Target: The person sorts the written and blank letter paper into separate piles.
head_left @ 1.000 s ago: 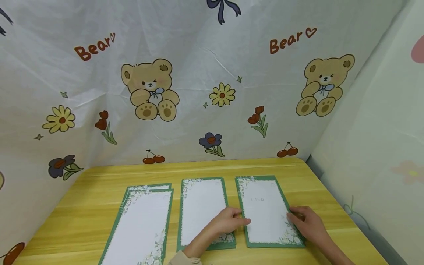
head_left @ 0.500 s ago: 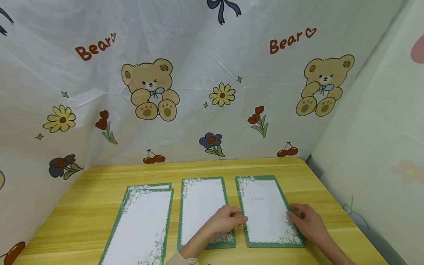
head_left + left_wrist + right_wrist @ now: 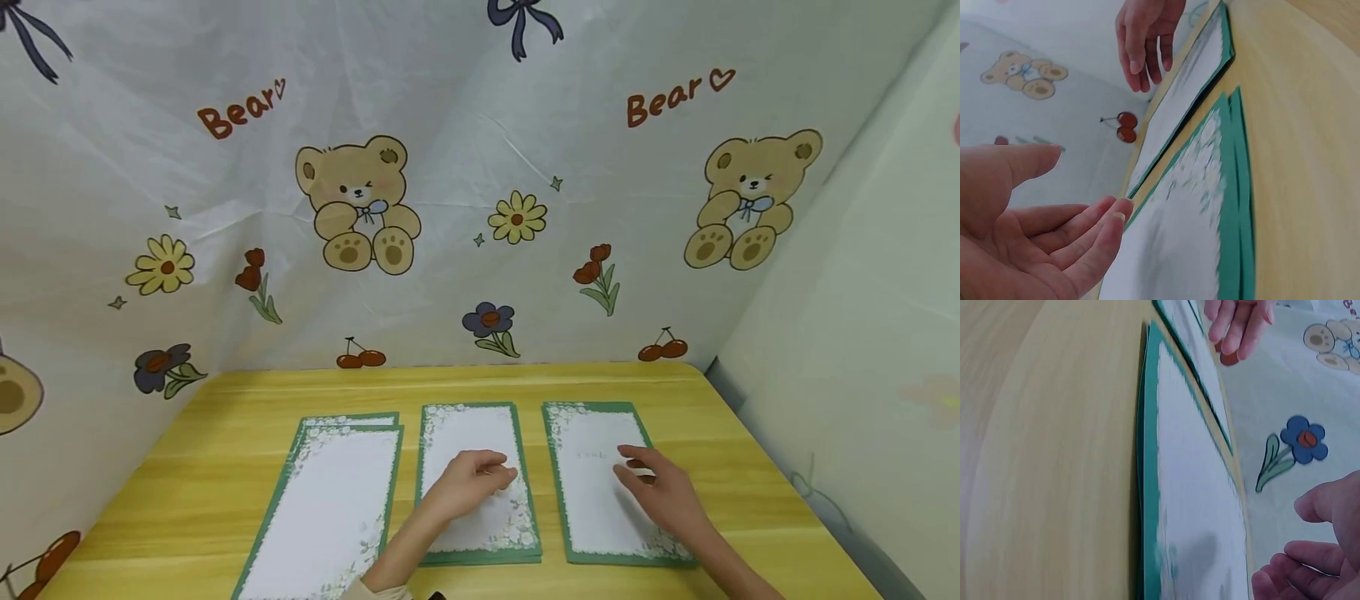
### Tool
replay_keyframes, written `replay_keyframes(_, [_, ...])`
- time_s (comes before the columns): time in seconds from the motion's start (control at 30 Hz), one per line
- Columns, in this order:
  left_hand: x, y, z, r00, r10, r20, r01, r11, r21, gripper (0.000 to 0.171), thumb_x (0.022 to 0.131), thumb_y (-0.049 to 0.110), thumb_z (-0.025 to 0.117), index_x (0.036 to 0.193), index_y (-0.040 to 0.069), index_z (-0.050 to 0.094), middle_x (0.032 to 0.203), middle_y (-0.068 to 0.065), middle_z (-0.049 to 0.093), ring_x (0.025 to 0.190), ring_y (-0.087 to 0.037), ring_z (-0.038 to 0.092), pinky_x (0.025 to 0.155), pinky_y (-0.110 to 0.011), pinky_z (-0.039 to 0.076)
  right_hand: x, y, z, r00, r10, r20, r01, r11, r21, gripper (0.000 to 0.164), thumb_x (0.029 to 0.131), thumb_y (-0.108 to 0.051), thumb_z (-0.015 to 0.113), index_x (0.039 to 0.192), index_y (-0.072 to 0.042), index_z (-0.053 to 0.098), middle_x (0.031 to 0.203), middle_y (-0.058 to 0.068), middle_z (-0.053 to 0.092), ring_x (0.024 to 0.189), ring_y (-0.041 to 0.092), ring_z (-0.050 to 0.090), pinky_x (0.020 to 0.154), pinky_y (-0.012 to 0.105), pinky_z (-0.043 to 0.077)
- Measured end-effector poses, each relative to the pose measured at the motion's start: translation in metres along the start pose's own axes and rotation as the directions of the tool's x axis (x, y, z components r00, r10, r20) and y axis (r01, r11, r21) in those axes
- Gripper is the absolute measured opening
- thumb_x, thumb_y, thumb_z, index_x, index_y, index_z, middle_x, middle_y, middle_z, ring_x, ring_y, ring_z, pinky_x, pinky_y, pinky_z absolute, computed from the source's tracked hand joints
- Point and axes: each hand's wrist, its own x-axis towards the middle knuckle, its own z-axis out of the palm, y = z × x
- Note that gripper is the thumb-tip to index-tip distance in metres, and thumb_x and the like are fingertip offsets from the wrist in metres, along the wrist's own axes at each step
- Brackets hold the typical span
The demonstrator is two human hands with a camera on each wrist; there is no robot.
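My left hand (image 3: 467, 485) hovers over the middle stack of green-bordered paper sheets (image 3: 468, 435), thumb and fingers apart with nothing between them. The left wrist view shows its fingers (image 3: 1094, 256) loosely bent above the white sheet (image 3: 1172, 231). Over the right stack of paper sheets (image 3: 592, 500) hangs my right hand (image 3: 663, 493), holding nothing. That stack has a short line of faint writing and a flower-printed border. In the right wrist view the right thumb (image 3: 1319, 503) and fingertips are spread above the paper (image 3: 1194, 469).
A third stack of paper sheets (image 3: 322, 508) lies at the left, its top sheet shifted toward me from one beneath. All rest on a yellow wood-grain table (image 3: 187, 475). A white curtain (image 3: 435, 117) printed with bears and flowers stands behind; a pale wall (image 3: 870, 317) is at the right.
Both hands have let go of the right stack's edges and lifted. My left hand has moved left over the middle stack, the right hand inward over the right stack. The head view has shifted slightly.
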Motion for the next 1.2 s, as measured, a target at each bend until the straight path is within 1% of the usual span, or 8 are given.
replay_keyframes(0.17, [-0.016,-0.003,-0.014,0.998,-0.014,-0.056,0.018,0.997,0.072,0.053,0.097,0.031,0.066,0.131,-0.008,0.059,0.118,-0.014,0.068,0.108,-0.030,0.064,0.088,-0.047,0.053,0.002,-0.013,0.026,0.997,-0.076,0.021,0.074,0.994,0.078,0.040,0.098,-0.021,0.066,0.132,-0.002,0.060,0.132,0.014,0.060,0.117,0.031,0.059,0.092,0.034,0.053])
replay_keyframes(0.3, [-0.029,-0.005,-0.024,0.995,-0.014,-0.099,0.026,0.992,0.121,0.054,0.097,0.031,0.065,0.131,-0.010,0.058,0.124,-0.022,0.063,0.112,-0.036,0.062,0.089,-0.050,0.053,0.004,-0.028,0.044,0.989,-0.125,0.076,0.116,0.988,0.105,0.039,0.097,-0.018,0.067,0.132,-0.003,0.060,0.133,0.013,0.059,0.119,0.034,0.057,0.097,0.041,0.050])
replay_keyframes(0.5, [-0.042,-0.010,-0.038,0.982,-0.028,-0.186,0.066,0.977,0.205,0.059,0.098,0.037,0.063,0.134,-0.009,0.056,0.133,-0.027,0.056,0.122,-0.047,0.053,0.095,-0.059,0.046,0.007,-0.044,0.063,0.971,-0.198,0.134,0.193,0.980,0.049,0.041,0.095,-0.018,0.069,0.132,-0.003,0.061,0.134,0.012,0.059,0.125,0.037,0.052,0.100,0.054,0.044])
replay_keyframes(0.63, [-0.050,-0.011,-0.042,0.973,-0.017,-0.232,0.083,0.958,0.274,0.060,0.097,0.037,0.063,0.135,-0.009,0.055,0.135,-0.027,0.054,0.125,-0.048,0.049,0.097,-0.062,0.043,0.007,-0.051,0.070,0.948,-0.279,0.153,0.278,0.960,0.028,0.043,0.095,-0.020,0.070,0.131,0.001,0.061,0.133,0.014,0.059,0.128,0.038,0.050,0.102,0.056,0.041])
replay_keyframes(0.73, [-0.055,-0.012,-0.045,0.966,-0.011,-0.258,0.093,0.947,0.307,0.061,0.098,0.038,0.062,0.136,-0.009,0.054,0.137,-0.027,0.053,0.128,-0.047,0.046,0.099,-0.063,0.041,0.008,-0.054,0.075,0.935,-0.311,0.169,0.315,0.949,0.002,0.045,0.095,-0.021,0.069,0.132,0.003,0.060,0.134,0.016,0.058,0.128,0.038,0.049,0.103,0.055,0.041])
replay_keyframes(0.87, [-0.058,-0.017,-0.045,0.959,0.015,-0.283,0.088,0.933,0.349,0.060,0.099,0.035,0.061,0.137,-0.010,0.051,0.140,-0.029,0.049,0.130,-0.048,0.044,0.101,-0.064,0.039,0.008,-0.055,0.079,0.933,-0.316,0.174,0.326,0.945,-0.033,0.047,0.094,-0.022,0.071,0.132,0.003,0.060,0.135,0.017,0.057,0.128,0.039,0.048,0.102,0.055,0.041])
replay_keyframes(1.0, [-0.060,-0.022,-0.043,0.950,0.055,-0.306,0.082,0.905,0.416,0.058,0.100,0.031,0.060,0.139,-0.011,0.049,0.143,-0.029,0.046,0.132,-0.047,0.042,0.103,-0.063,0.036,0.008,-0.055,0.081,0.925,-0.336,0.174,0.355,0.930,-0.091,0.050,0.093,-0.024,0.072,0.133,0.004,0.059,0.136,0.018,0.056,0.130,0.040,0.046,0.103,0.056,0.040])
replay_keyframes(1.2, [-0.061,-0.026,-0.041,0.948,0.091,-0.304,0.077,0.863,0.500,0.060,0.100,0.029,0.061,0.139,-0.014,0.047,0.145,-0.030,0.043,0.133,-0.047,0.040,0.104,-0.063,0.036,0.009,-0.053,0.084,0.914,-0.327,0.241,0.377,0.904,-0.200,0.063,0.095,-0.036,0.067,0.140,0.006,0.051,0.144,0.021,0.048,0.139,0.040,0.035,0.109,0.057,0.034])
